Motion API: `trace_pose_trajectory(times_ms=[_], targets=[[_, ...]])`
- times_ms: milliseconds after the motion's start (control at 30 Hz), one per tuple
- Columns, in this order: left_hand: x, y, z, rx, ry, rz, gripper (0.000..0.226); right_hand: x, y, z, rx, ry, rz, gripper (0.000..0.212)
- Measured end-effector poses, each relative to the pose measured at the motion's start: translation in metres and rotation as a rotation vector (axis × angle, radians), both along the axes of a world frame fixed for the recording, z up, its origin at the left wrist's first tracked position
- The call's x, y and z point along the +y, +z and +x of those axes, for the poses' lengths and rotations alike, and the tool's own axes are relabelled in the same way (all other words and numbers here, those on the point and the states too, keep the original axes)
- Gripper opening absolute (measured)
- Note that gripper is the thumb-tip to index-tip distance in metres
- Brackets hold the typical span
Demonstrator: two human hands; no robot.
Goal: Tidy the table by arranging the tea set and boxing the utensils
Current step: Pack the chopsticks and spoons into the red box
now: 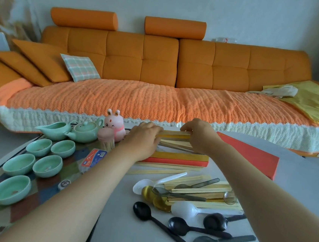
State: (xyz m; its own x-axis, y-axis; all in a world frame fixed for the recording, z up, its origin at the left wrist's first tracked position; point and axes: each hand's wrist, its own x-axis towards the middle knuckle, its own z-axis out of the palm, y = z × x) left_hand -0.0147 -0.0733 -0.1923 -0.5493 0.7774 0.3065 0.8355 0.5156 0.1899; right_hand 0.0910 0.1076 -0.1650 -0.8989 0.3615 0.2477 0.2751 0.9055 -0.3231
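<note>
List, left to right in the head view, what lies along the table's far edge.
Green pitcher → green teapot → pink rabbit figure → left hand → chopstick bundle, held at both ends → right hand → red lid.

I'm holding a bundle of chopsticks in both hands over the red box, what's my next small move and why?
Probably lower the bundle of chopsticks flat into the red box. Your left hand and right hand pinch its ends just above the box, where other chopsticks already lie. The loose spoons can wait until after.
</note>
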Motion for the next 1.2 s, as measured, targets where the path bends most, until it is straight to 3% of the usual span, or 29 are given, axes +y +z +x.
trace_pose_trajectory(times_ms=[100,367,533,633,833,967,1200], targets=[[0.008,-0.010,-0.005,-0.021,-0.022,-0.049,0.046,0.006,-0.011,-0.013,-0.040,-0.051,-0.069,0.054],[0.018,-0.022,-0.014,-0.127,0.017,-0.223,0.061,0.008,-0.032,-0.025,-0.078,-0.068,-0.050,0.043],[0.018,-0.018,-0.010,-0.153,0.011,-0.228,0.062,0.001,-0.026,-0.017,-0.235,0.051,-0.060,0.036],[0.015,-0.012,-0.008,-0.048,-0.027,-0.111,0.051,-0.001,-0.025,-0.008,-0.295,0.073,-0.028,0.038],[0.001,0.000,0.009,0.154,-0.185,0.148,0.004,-0.017,-0.005,0.010,0.008,0.210,0.082,0.033],[-0.013,0.006,0.029,0.024,-0.146,0.003,0.009,-0.041,-0.001,0.022,-0.112,0.291,0.139,0.033],[-0.037,0.002,0.040,-0.016,-0.117,-0.300,0.013,-0.054,-0.020,0.037,-0.387,0.289,0.272,0.020]])
